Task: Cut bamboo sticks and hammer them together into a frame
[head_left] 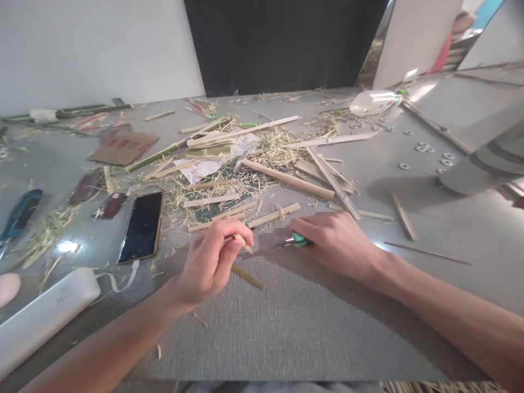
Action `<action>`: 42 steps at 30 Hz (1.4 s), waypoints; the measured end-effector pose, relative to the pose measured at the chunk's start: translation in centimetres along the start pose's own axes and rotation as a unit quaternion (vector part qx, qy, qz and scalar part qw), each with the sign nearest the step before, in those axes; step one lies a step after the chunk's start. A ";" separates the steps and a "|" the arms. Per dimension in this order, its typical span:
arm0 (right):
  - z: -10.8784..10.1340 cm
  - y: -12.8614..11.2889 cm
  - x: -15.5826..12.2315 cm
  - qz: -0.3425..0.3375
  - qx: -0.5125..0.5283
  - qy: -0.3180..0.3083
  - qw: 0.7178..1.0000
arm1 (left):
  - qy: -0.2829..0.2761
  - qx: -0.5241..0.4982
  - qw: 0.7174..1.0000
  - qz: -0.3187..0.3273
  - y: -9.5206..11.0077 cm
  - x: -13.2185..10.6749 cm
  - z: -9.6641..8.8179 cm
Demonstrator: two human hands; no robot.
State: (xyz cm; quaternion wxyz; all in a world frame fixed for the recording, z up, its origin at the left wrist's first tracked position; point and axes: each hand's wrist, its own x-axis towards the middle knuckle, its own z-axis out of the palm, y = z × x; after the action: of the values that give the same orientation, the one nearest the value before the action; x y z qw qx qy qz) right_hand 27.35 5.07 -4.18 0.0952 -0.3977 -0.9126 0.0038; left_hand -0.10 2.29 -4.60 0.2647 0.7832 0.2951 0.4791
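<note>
My left hand (216,254) is closed, pinching a small pale piece of bamboo (245,245) between thumb and fingers. To its right, my right hand (331,240) is wrapped round a teal-handled tool (301,239) with a narrow metal tip that points left toward the bamboo piece. Tool and piece are apart. Most of the tool's handle is hidden in my palm, so its exact kind cannot be told. A short greenish bamboo strip (249,277) lies on the table just below my left hand.
Beyond my hands lie a hammer (286,177), bamboo strips (210,201) and shavings (282,144). At left are a phone (141,226), a white power bank (53,311) and a teal-black tool (22,213). A grey cylinder (487,158), white rings (426,147) and a plastic bottle (374,102) stand or lie at right.
</note>
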 end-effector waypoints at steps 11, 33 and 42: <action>-1.1 -1.0 0.5 -0.054 0.045 0.018 0.997 | 0.009 0.048 0.996 0.077 1.1 1.2 -0.6; -1.5 -1.3 0.6 -0.096 0.072 -0.004 0.993 | 0.006 0.097 0.992 0.077 1.7 1.6 -0.8; -2.1 -3.1 1.8 -0.144 -0.001 0.071 0.987 | 0.005 0.146 0.985 0.087 2.5 1.8 -0.8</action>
State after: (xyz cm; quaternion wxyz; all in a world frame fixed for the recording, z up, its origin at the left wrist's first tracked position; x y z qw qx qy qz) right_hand 24.24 4.14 -1.58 0.1592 -0.2620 -0.9510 -0.0396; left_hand 0.37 1.96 -1.51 0.1032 0.8338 0.2941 0.4556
